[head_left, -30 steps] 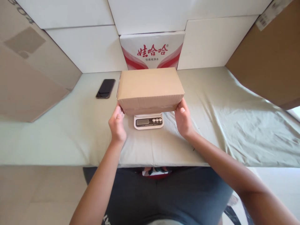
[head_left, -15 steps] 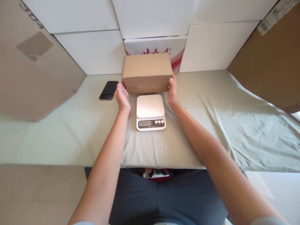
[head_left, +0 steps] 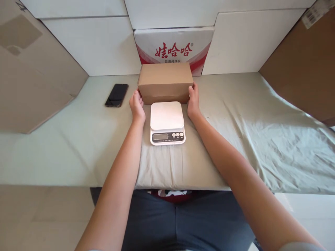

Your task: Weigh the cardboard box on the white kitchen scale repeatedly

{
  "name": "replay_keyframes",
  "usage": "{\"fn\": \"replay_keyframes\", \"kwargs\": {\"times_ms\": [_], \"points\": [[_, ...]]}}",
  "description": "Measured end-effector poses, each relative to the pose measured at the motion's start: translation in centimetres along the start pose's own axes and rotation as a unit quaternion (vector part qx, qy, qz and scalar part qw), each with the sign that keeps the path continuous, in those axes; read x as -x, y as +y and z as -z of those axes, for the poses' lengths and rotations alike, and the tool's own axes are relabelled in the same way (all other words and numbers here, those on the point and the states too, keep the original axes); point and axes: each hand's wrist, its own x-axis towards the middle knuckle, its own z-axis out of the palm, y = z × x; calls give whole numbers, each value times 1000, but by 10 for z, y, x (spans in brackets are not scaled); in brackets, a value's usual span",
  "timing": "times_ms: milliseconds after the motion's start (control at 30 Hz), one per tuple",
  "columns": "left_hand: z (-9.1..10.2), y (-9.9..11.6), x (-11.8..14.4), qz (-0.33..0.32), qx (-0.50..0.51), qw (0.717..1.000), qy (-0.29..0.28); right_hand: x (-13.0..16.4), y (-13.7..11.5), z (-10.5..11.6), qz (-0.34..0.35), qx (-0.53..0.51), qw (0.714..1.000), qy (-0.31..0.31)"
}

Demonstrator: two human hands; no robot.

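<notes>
A closed brown cardboard box (head_left: 165, 82) sits on the green cloth-covered table (head_left: 78, 139), just behind a white digital kitchen scale (head_left: 167, 122). My left hand (head_left: 137, 105) presses against the box's left end and my right hand (head_left: 193, 101) against its right end, so the box is gripped between them. The scale's platform is bare, its display and buttons facing me.
A black phone (head_left: 116, 94) lies on the cloth left of the box. A red-and-white printed carton (head_left: 174, 47) stands against the white back panels (head_left: 91, 45). Large brown cardboard sheets lean at the left (head_left: 31, 69) and right (head_left: 306, 66) sides.
The box, held over the scale a second ago, has been carried back off it and set down on the cloth behind the scale. Both hands stayed on its ends.
</notes>
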Motion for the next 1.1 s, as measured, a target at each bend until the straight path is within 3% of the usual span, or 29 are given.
{"fn": "replay_keyframes", "kwargs": {"times_ms": [133,300,533,667,900,1100], "points": [[0,-4,-1,-16,-3,1000,-19,1,-5,-1,-28,7,998,48],[-2,-1,1,-18,-5,1000,-21,2,-16,-2,-59,-1,997,42],[-4,5,7,-13,15,1000,-7,13,-30,-4,-37,57,996,50],[-5,9,9,-10,20,1000,2,15,-29,-3,-59,55,995,57],[-8,16,13,15,-6,1000,0,8,-22,-1,-103,-71,992,12],[-9,13,14,14,-13,1000,-19,11,-26,-3,-75,-37,997,-3]]}}
